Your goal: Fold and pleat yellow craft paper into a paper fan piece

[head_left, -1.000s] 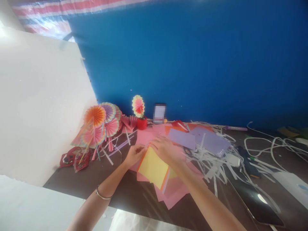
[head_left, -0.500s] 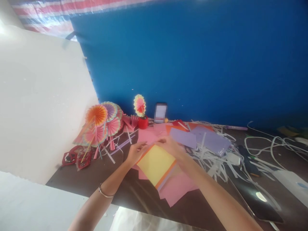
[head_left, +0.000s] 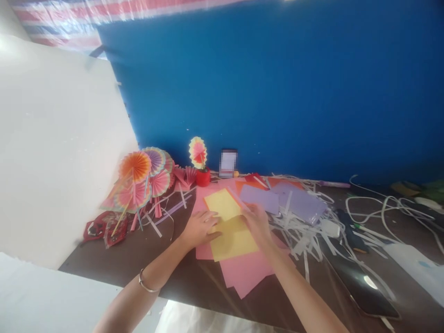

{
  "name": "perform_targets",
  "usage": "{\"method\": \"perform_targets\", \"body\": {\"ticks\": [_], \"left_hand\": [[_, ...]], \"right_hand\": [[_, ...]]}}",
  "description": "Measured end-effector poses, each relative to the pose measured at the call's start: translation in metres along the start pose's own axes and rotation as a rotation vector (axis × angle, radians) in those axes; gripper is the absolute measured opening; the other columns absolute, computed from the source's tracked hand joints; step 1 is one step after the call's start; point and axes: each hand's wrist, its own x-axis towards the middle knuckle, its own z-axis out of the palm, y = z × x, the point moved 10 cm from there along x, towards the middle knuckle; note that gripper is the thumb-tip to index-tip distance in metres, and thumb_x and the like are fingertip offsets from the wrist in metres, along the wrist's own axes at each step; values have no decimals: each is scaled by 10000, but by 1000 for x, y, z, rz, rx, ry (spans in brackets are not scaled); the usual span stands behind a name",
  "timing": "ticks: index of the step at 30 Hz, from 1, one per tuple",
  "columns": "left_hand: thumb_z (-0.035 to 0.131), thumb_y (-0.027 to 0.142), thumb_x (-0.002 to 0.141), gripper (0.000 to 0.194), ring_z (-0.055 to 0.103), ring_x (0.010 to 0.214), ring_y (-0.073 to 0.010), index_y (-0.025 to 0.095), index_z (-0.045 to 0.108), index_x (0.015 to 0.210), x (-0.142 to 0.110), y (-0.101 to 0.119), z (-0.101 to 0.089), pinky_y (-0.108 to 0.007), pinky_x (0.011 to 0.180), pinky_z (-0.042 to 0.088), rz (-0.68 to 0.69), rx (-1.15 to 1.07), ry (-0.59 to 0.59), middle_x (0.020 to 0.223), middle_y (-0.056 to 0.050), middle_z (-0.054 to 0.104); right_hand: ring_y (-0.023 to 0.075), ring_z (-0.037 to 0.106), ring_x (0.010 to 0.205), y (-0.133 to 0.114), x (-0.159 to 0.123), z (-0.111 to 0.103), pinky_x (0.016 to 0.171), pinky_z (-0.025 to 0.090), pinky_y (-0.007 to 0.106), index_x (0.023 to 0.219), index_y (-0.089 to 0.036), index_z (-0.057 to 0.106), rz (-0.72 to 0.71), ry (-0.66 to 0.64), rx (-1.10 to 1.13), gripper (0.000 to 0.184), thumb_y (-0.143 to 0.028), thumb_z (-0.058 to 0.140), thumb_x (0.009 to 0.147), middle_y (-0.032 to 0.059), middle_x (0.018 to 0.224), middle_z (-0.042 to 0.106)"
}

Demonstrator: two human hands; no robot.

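A yellow paper sheet [head_left: 224,203] with an orange edge showing behind it lies tilted between my hands. Below it, a second yellow sheet [head_left: 236,245] rests on several pink sheets [head_left: 243,277]. My left hand [head_left: 199,229] is on the left border of the yellow paper, its fingers and thumb curled around that side. My right hand [head_left: 256,222] grips the right edge of the upper yellow paper, its thumb near the border. Part of the sheets is hidden by my fingers.
Folded paper fans [head_left: 135,169] stand at the left, by red packets [head_left: 104,229]. A red pot [head_left: 203,177] holds a small paper flower. Purple sheets [head_left: 301,201], white paper strips [head_left: 301,240], a black phone [head_left: 360,282] and white cables [head_left: 385,208] lie to the right.
The yellow paper with orange edges has moved up and away from me, uncovering another yellow sheet beneath. My left hand slid down its left side; my right hand shifted from the top to the right edge.
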Motion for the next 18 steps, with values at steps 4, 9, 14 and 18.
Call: {"method": "perform_targets", "body": {"ticks": [4,9,14,18], "left_hand": [[445,218,881,230,631,906,-156,233,642,999,-6,-19,24,-265,764,489,-89,2,-225,1027,-24,683],[386,124,873,329,641,920,-158,233,649,1038,-11,-32,28,-270,803,487,-152,-66,-284,1032,-10,693],[440,198,870,258,658,833,-145,255,683,938,-10,-37,24,-241,748,479,-181,-123,-293,947,10,714],[456,231,871,242,640,924,-139,265,695,881,-9,-31,21,-227,784,462,-104,-174,-316,1032,33,693]], "right_hand": [[211,651,720,2,-4,5,586,513,297,816,-166,599,-82,-142,-82,257,-366,658,666,69,829,653],[245,597,974,-13,-10,7,822,494,376,790,-203,671,-441,-377,-338,175,-353,654,701,90,1057,636],[211,620,833,-7,-18,4,786,495,366,816,-226,682,-504,-480,-515,166,-322,547,808,53,896,683],[226,587,924,-10,-28,9,876,446,413,807,-258,697,-599,-547,-622,209,-356,515,838,39,934,671]]}}
